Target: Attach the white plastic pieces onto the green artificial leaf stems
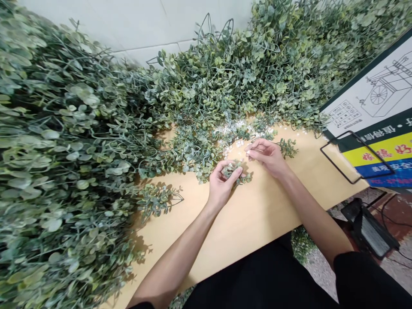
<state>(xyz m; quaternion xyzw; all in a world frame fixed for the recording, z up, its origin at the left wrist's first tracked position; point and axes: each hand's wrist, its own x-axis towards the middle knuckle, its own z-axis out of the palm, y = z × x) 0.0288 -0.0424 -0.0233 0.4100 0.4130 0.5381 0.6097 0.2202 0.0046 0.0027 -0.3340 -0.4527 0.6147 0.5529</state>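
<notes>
Left hand (220, 183): fingers hide part of green sprig (238, 165). Right hand (269, 159): pale speck (247, 153) at fingertips too small to identify; grip unclear. White bits (238, 143): partly leaf-covered, shapes indistinct. Leaf heap (74, 146): cut by left edge, margin blurred. Printed board (376, 124): cut by right edge.

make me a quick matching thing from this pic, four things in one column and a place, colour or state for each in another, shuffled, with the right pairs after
Column one
1. left hand
2. white bits
3. wire frame
4. printed board

Column two
A. black, with a four-sided outline
B. carries a yellow band and a blue band
C. scattered on the table
D. holding a leafy sprig

Right pairs: 1-D, 2-C, 3-A, 4-B
</notes>
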